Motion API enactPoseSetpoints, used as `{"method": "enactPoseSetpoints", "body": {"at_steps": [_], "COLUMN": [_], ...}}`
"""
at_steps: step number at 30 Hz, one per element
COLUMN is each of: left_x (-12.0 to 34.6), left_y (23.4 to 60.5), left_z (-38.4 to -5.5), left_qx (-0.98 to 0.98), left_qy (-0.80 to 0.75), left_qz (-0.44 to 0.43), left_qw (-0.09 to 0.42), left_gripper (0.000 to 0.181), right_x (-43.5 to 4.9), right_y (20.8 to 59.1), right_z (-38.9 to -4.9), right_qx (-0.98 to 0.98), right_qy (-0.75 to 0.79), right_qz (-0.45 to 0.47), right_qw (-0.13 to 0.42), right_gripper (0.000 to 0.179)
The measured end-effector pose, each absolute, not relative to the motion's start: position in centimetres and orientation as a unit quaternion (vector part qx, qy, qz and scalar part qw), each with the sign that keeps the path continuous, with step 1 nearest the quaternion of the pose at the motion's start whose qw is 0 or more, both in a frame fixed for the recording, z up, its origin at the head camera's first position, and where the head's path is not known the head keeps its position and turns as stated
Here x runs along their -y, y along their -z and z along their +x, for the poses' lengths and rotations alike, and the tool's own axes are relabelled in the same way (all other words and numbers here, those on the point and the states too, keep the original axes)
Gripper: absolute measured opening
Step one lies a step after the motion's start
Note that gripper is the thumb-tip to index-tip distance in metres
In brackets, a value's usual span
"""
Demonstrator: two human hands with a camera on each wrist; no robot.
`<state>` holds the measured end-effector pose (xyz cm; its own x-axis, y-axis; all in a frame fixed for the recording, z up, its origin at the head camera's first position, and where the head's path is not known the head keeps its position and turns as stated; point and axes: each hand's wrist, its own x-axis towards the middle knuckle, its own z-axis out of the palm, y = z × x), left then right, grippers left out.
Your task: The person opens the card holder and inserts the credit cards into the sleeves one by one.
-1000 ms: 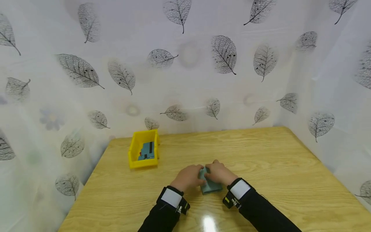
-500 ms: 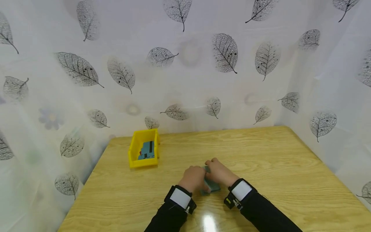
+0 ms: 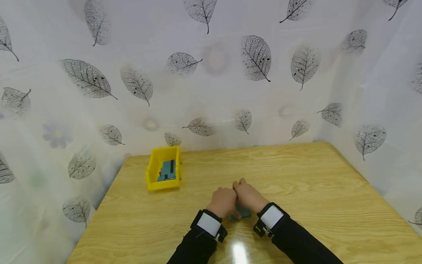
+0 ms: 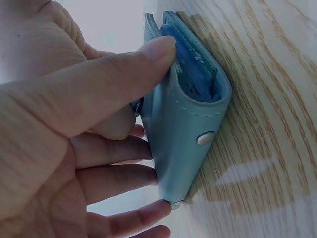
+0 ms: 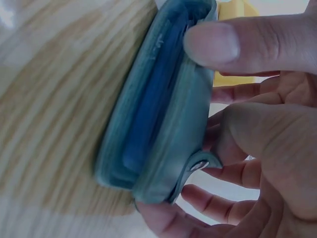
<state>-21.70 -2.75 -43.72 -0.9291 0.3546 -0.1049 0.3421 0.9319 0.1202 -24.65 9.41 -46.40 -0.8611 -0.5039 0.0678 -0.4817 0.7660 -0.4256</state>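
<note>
A teal card wallet (image 3: 243, 213) stands on the wooden table, mostly covered by both hands in the head view. My left hand (image 3: 223, 202) holds it from the left: in the left wrist view the thumb presses the top edge of the wallet (image 4: 185, 134) and several fingertips touch its side. My right hand (image 3: 249, 197) holds the other end, thumb on the rim, fingers around the outer side by a snap strap (image 5: 194, 166). Blue card sleeves (image 5: 151, 106) show inside the gap between the wallet's covers.
A yellow bin (image 3: 163, 186) at the table's back left holds blue-grey cards (image 3: 169, 169). A leaf-print curtain (image 3: 217, 91) hangs behind and beside the wooden table (image 3: 313, 183).
My left hand has moved right, up against the right hand, and covers more of the wallet. The right hand has barely shifted. The bin has stayed in place.
</note>
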Motion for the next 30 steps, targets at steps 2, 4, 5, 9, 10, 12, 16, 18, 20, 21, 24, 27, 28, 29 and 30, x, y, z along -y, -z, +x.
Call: {"method": "enactPoseSetpoints", "body": {"at_steps": [2, 4, 5, 9, 10, 12, 16, 18, 20, 21, 24, 27, 28, 29, 30], "left_x": [2.7, 2.6, 2.5, 2.5, 2.5, 2.5, 2.7, 2.8, 2.9, 3.0, 2.9, 2.5, 2.3, 2.1, 1.8], "left_y": [43.7, 43.7, 43.7, 43.8, 43.8, 43.7, 44.0, 44.3, 44.7, 44.8, 45.0, 44.8, 44.6, 44.5, 44.4], "left_z": [-21.8, -21.9, -21.9, -22.1, -22.1, -22.2, -22.5, -22.7, -23.0, -23.1, -23.3, -23.1, -23.0, -22.8, -22.7], "left_qx": [-0.981, -0.982, -0.982, -0.984, -0.984, -0.985, -0.985, -0.986, -0.985, -0.985, -0.983, -0.983, -0.983, -0.984, -0.985], "left_qy": [-0.055, -0.046, -0.040, -0.014, -0.011, -0.011, -0.008, -0.012, -0.023, -0.029, -0.038, -0.030, -0.028, -0.027, -0.028], "left_qz": [0.173, 0.173, 0.171, 0.167, 0.166, 0.162, 0.160, 0.160, 0.163, 0.166, 0.172, 0.172, 0.167, 0.161, 0.153], "left_qw": [0.066, 0.062, 0.061, 0.058, 0.060, 0.065, 0.061, 0.054, 0.045, 0.043, 0.046, 0.064, 0.070, 0.075, 0.076], "left_gripper": [0.039, 0.041, 0.042, 0.044, 0.044, 0.043, 0.044, 0.044, 0.046, 0.050, 0.070, 0.069, 0.064, 0.057, 0.051], "right_x": [-9.4, -9.6, -9.7, -10.4, -10.6, -11.0, -12.0, -12.6, -13.1, -13.3, -13.7, -13.9, -14.0, -14.0, -14.0], "right_y": [46.4, 46.4, 46.5, 46.6, 46.5, 46.3, 45.3, 44.9, 44.8, 44.8, 45.1, 45.5, 45.7, 45.9, 46.0], "right_z": [-24.7, -24.9, -24.9, -25.3, -25.4, -25.5, -25.5, -25.5, -25.4, -25.4, -25.3, -24.9, -24.8, -24.7, -24.6], "right_qx": [-0.940, -0.942, -0.943, -0.943, -0.942, -0.939, -0.933, -0.935, -0.941, -0.945, -0.958, -0.964, -0.965, -0.966, -0.966], "right_qy": [0.220, 0.222, 0.224, 0.257, 0.266, 0.279, 0.281, 0.269, 0.243, 0.227, 0.180, 0.145, 0.135, 0.126, 0.122], "right_qz": [-0.259, -0.253, -0.246, -0.207, -0.199, -0.189, -0.196, -0.200, -0.203, -0.205, -0.210, -0.220, -0.224, -0.226, -0.227], "right_qw": [0.023, 0.014, 0.011, 0.033, 0.045, 0.069, 0.108, 0.119, 0.117, 0.111, 0.078, 0.032, 0.014, -0.002, -0.013], "right_gripper": [0.020, 0.015, 0.012, 0.018, 0.020, 0.021, 0.017, 0.015, 0.013, 0.011, 0.010, 0.012, 0.014, 0.018, 0.022]}}
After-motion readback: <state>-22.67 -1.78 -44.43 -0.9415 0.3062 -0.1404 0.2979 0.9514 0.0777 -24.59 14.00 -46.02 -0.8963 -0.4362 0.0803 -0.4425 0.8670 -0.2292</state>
